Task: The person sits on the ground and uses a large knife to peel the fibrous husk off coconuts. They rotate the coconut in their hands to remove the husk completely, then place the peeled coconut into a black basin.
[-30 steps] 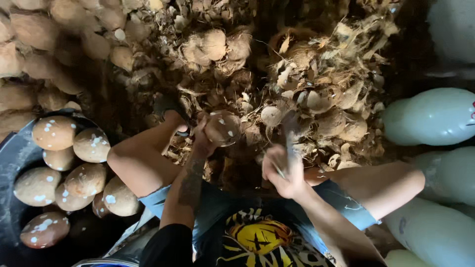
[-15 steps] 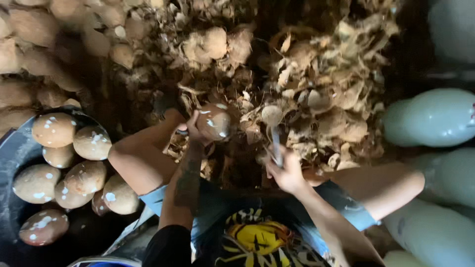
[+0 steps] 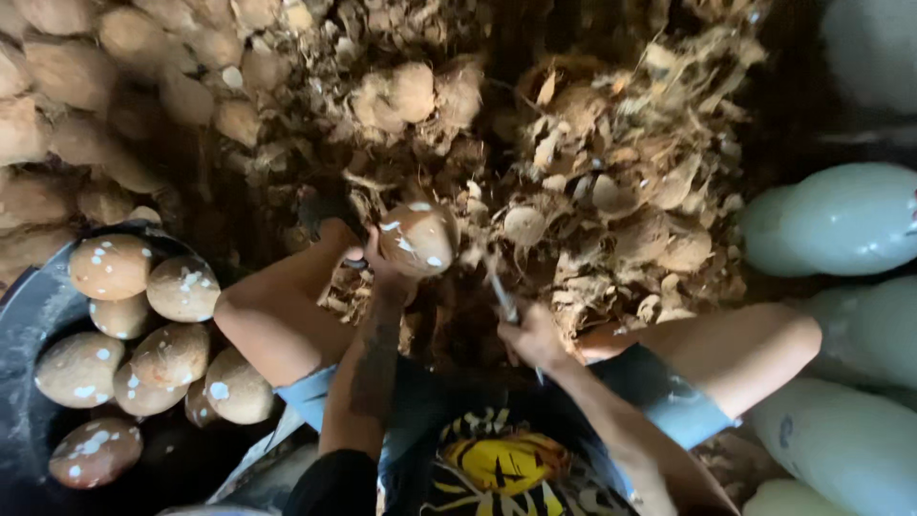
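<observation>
Cradling a husked coconut [image 3: 417, 239], left grip [image 3: 387, 272] closed beneath it; right grip [image 3: 535, 336] clenching a blade [image 3: 501, 294] alongside.

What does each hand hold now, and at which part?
The left hand holds a husked coconut from its underside. The right hand grips a knife at its handle, blade toward the coconut.

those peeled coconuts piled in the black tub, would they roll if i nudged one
Probably yes: the coconuts look round and smooth-scraped, so a loose top one would likely roll. The black tub wall should stop it. They look solid, so likely heavy for their size and hard rather than fragile.
</observation>
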